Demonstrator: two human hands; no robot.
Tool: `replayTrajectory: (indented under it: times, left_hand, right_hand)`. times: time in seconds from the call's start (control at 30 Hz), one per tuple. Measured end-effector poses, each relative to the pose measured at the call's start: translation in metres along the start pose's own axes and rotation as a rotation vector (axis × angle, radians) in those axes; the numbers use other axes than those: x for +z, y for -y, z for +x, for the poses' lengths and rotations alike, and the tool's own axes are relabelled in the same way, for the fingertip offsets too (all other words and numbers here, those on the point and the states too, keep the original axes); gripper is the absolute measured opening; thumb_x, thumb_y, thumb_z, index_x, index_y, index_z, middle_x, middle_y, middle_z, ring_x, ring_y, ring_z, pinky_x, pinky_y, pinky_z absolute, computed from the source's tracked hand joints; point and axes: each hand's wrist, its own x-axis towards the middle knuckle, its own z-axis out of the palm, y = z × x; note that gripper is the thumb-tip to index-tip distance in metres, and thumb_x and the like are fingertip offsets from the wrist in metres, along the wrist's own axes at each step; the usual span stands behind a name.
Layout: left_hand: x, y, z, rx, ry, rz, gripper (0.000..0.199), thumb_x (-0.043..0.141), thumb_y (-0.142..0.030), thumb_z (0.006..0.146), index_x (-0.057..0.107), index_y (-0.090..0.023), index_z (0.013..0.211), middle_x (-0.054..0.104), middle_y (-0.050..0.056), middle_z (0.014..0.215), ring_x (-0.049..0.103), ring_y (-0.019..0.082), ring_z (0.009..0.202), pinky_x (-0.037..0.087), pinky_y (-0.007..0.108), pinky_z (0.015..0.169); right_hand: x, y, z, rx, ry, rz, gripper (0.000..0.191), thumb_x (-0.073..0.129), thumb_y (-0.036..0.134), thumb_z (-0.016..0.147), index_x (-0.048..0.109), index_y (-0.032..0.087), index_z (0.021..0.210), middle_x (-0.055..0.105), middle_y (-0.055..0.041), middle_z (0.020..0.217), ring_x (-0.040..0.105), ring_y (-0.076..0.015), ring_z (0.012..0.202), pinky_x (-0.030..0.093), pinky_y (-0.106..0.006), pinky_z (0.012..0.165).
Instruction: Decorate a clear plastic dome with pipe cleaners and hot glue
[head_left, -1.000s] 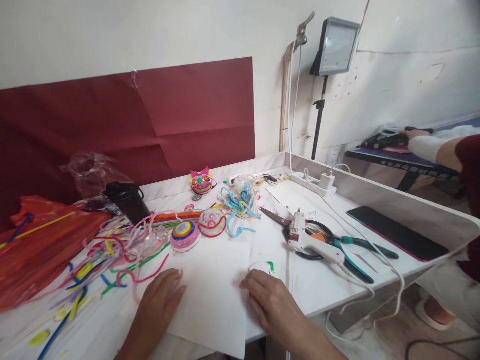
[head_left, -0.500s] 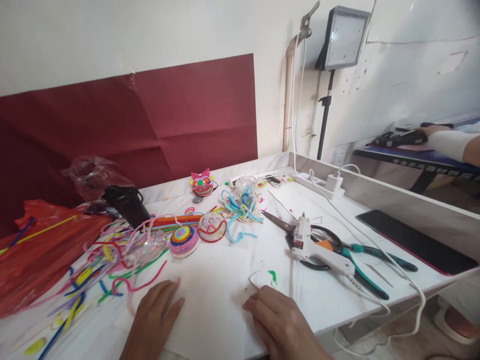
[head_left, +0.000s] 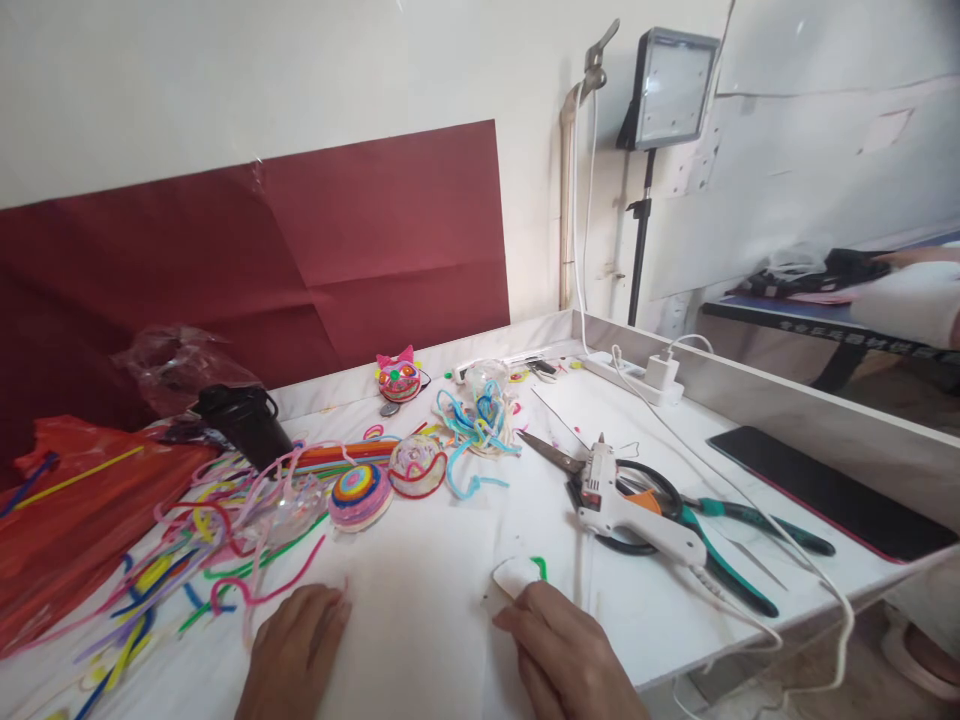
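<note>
A white paper sheet lies on the table between my hands. At its left edge rests my left hand, fingers loosely bent and holding nothing visible. My right hand is by the sheet's right side, its thumb and fingers pressed together; whatever they may hold is hidden. Just beyond those fingers are a small white piece with a thin dark outline and a bent green pipe cleaner. Farther back sit a dome wound in coloured rings and a second dome with a red strand.
Right of the sheet lie a glue gun, scissors and teal-handled pliers. A phone and a power strip are farther right. Pipe cleaners, a black cup and a red plastic bag crowd the left.
The view has shifted slightly. My left thumb has drawn nearer its fingers. My right hand remains closed beside the small white piece. The tools lie as before.
</note>
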Motion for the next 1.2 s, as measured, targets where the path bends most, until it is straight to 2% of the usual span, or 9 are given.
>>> replayTrajectory:
  times: [0.17, 0.37, 0.57, 0.73, 0.93, 1.2]
  left_hand:
    - [-0.001, 0.001, 0.005, 0.028, -0.016, 0.027, 0.03, 0.042, -0.046, 0.084, 0.068, -0.035, 0.076, 0.075, -0.002, 0.082, 0.072, 0.025, 0.08, 0.059, 0.04, 0.073]
    - [-0.003, 0.005, 0.009, 0.032, -0.03, 0.076, 0.031, 0.041, -0.044, 0.082, 0.07, -0.035, 0.077, 0.077, -0.002, 0.081, 0.073, 0.026, 0.078, 0.06, 0.04, 0.071]
    - [-0.007, 0.008, 0.009, 0.028, -0.074, 0.098, 0.032, 0.041, -0.046, 0.082, 0.07, -0.035, 0.076, 0.077, -0.004, 0.078, 0.073, 0.026, 0.072, 0.061, 0.041, 0.069]
    - [-0.007, 0.014, 0.007, 0.043, -0.098, 0.127, 0.033, 0.04, -0.044, 0.083, 0.071, -0.034, 0.076, 0.077, -0.003, 0.078, 0.073, 0.026, 0.073, 0.061, 0.039, 0.071]
    - [-0.009, 0.02, 0.004, 0.001, -0.074, 0.147, 0.036, 0.041, -0.048, 0.084, 0.071, -0.028, 0.08, 0.078, -0.001, 0.083, 0.074, 0.026, 0.075, 0.059, 0.04, 0.071]
    - [-0.02, 0.005, 0.007, -0.052, 0.009, 0.15, 0.042, 0.039, -0.045, 0.088, 0.07, -0.018, 0.094, 0.077, 0.007, 0.08, 0.072, 0.023, 0.076, 0.054, 0.036, 0.077]
  right_hand:
    - [0.003, -0.002, 0.005, 0.008, 0.015, 0.029, 0.034, 0.039, -0.001, 0.081, 0.053, 0.022, 0.102, 0.055, -0.0053, 0.076, 0.058, -0.0178, 0.065, 0.047, -0.026, 0.054]
    - [0.002, -0.001, 0.017, -0.011, -0.029, 0.028, 0.033, 0.041, 0.001, 0.082, 0.055, 0.023, 0.102, 0.057, -0.0044, 0.073, 0.057, -0.018, 0.065, 0.045, -0.026, 0.053]
    - [0.01, -0.004, 0.014, 0.017, -0.049, 0.051, 0.032, 0.044, 0.002, 0.085, 0.054, 0.023, 0.108, 0.062, -0.0043, 0.078, 0.06, -0.017, 0.069, 0.047, -0.025, 0.058]
    - [0.014, -0.004, 0.015, 0.069, -0.061, 0.08, 0.029, 0.045, 0.003, 0.085, 0.054, 0.024, 0.103, 0.063, -0.0028, 0.078, 0.061, -0.0156, 0.069, 0.048, -0.023, 0.06]
    - [0.008, 0.003, 0.021, 0.092, -0.058, 0.123, 0.023, 0.045, 0.005, 0.084, 0.056, 0.021, 0.096, 0.061, -0.0024, 0.076, 0.06, -0.014, 0.066, 0.045, -0.022, 0.056]
    - [0.0, 0.008, 0.024, 0.141, -0.019, -0.041, 0.024, 0.042, 0.004, 0.089, 0.061, 0.017, 0.097, 0.056, -0.0029, 0.074, 0.056, -0.016, 0.069, 0.043, -0.025, 0.06]
